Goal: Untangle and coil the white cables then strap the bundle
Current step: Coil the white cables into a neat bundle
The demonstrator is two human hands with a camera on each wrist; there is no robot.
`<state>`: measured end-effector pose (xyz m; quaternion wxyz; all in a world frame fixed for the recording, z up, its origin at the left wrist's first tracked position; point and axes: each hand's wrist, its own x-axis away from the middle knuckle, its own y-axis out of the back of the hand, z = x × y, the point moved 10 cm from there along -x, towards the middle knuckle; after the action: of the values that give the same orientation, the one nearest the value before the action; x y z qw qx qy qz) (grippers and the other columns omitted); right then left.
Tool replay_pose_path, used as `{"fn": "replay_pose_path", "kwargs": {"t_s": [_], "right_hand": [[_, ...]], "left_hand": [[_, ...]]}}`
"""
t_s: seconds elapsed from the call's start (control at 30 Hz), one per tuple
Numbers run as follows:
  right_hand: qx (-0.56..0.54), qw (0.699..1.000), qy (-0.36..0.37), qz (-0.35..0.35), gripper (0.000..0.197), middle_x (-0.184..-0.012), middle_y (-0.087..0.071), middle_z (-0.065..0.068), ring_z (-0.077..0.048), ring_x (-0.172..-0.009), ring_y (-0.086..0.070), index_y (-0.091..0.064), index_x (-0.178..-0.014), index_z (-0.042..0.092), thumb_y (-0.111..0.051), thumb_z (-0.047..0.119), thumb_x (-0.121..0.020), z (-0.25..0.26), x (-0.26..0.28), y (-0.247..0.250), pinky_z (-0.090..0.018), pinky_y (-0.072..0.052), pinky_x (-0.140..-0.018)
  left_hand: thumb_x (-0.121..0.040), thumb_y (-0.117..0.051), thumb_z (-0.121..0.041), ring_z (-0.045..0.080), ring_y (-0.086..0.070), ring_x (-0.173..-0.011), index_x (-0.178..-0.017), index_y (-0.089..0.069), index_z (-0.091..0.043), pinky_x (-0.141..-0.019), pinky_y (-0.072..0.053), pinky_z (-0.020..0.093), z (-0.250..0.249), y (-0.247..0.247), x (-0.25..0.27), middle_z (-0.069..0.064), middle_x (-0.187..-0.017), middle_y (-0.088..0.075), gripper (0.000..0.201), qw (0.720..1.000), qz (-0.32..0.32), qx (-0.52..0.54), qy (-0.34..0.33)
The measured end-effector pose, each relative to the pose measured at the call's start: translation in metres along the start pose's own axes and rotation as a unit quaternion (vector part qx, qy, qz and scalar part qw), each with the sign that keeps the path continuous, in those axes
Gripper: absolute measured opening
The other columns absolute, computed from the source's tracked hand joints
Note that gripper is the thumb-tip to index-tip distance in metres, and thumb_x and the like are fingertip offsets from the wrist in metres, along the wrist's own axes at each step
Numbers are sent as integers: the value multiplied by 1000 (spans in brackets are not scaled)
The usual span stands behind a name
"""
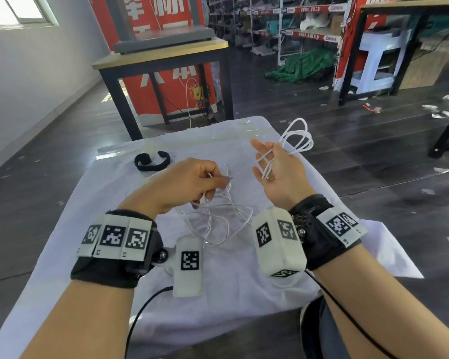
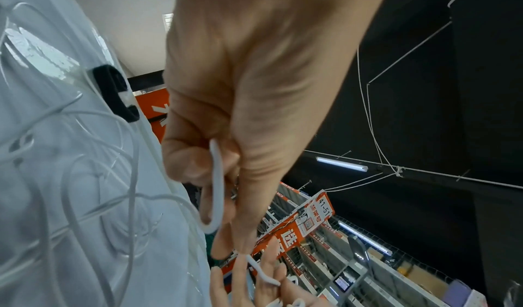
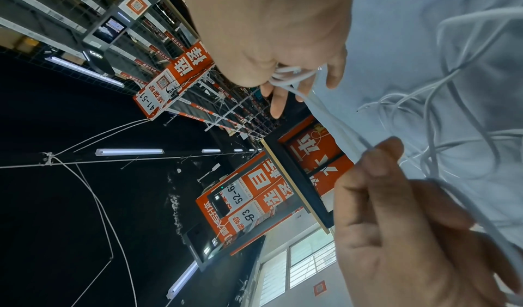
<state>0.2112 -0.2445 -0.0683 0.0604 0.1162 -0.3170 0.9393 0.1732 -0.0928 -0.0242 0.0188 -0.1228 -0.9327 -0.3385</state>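
Note:
My left hand [image 1: 222, 180] hovers over the white-clothed table [image 1: 244, 294] and pinches a strand of white cable [image 2: 217, 189] between thumb and forefinger. That strand runs across to my right hand [image 1: 263, 159]. The right hand is raised palm up with fingers straight, and several coiled loops [image 1: 297, 137] lie across the palm and stick out behind it. In the right wrist view the coil strands [image 3: 288, 77] bunch at the palm. A loose tangle of cable [image 1: 218, 221] lies on the cloth below both hands. The black strap [image 1: 152, 161] lies curled at the table's far left.
A black-framed wooden table [image 1: 166, 54] with red banners stands just beyond the cloth's far edge. Farther back, a green tarp [image 1: 303, 64] lies on the dark floor near storage shelves [image 1: 295, 22]. Black camera leads [image 1: 140, 314] trail from both wrists.

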Motion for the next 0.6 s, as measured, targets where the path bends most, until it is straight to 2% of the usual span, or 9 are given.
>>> {"fn": "replay_pose_path", "kwargs": {"t_s": [0.03, 0.1, 0.17, 0.23, 0.33, 0.4, 0.47, 0.53, 0.6], "right_hand": [[-8, 1000, -5, -2, 24, -88, -70, 7, -14, -100, -57, -46, -84, 19, -33, 22, -104, -1, 0, 1, -35, -42, -92], [-42, 999, -6, -10, 22, -86, -68, 4, -19, -107, -59, -49, -91, 16, -32, 19, -104, 2, -1, 5, -45, -41, -98], [-80, 996, 3, -26, 20, -86, -67, 0, -21, -103, -62, -50, -104, 11, -31, 17, -104, 7, -1, 11, -48, -44, -95], [-108, 993, 10, -37, 19, -86, -64, -2, -23, -96, -64, -49, -109, 8, -32, 15, -104, 10, -3, 14, -47, -48, -93], [-157, 986, 14, -48, 18, -79, -54, -5, -21, -78, -66, -47, -92, 6, -34, 11, -103, 11, -3, 15, -48, -52, -90], [-195, 979, 21, -60, 22, -70, -44, -5, -18, -64, -60, -44, -82, 7, -34, 7, -102, 12, -3, 15, -46, -55, -82], [-222, 972, 31, -65, 25, -63, -38, -4, -15, -51, -47, -43, -78, 8, -34, 6, -102, 15, -2, 16, -41, -58, -73], [-220, 971, 38, -80, 26, -59, -36, -2, -11, -40, -39, -43, -78, 9, -33, 6, -101, 19, -4, 21, -30, -57, -57], [-184, 977, 51, -99, 27, -59, -35, 0, -8, -32, -33, -43, -77, 9, -31, 7, -101, 22, -6, 27, -18, -43, -41]], "left_hand": [[-90, -65, -30, 7, -41, -43, -83, -67, -11, -49, -44, 20, -1, -3, 0, -3, -56, -57, 21, 1000, 9, -20, 0], [-87, -68, -31, 5, -44, -46, -88, -71, -17, -49, -43, 18, 0, -5, 1, -4, -58, -60, 15, 999, 22, -42, 0], [-86, -70, -31, 4, -49, -51, -89, -72, -19, -55, -45, 16, 4, -1, 3, -5, -59, -63, 12, 999, 26, -46, 5], [-86, -70, -28, 5, -53, -56, -88, -72, -16, -63, -46, 17, 8, 7, 3, -4, -59, -63, 13, 1000, 8, -16, 7], [-90, -64, -17, 7, -55, -66, -86, -70, -10, -74, -52, 19, 6, 18, 4, -3, -55, -57, 10, 992, -34, 121, -4], [-92, -58, -8, 9, -55, -70, -83, -68, -6, -82, -56, 27, 2, 17, 4, -2, -51, -50, 14, 969, -32, 246, -13], [-93, -56, -7, 6, -43, -54, -87, -69, -5, -72, -58, 26, 0, 15, 5, -4, -50, -42, 15, 962, -26, 270, -8], [-91, -61, -11, 5, -31, -45, -90, -69, -9, -51, -46, 17, 0, 19, 6, -8, -49, -38, 8, 981, -39, 191, 8], [-87, -68, -19, 4, -30, -44, -85, -70, -15, -45, -32, 14, 3, 27, 6, -11, -48, -37, 5, 993, -69, 94, 15]]}}
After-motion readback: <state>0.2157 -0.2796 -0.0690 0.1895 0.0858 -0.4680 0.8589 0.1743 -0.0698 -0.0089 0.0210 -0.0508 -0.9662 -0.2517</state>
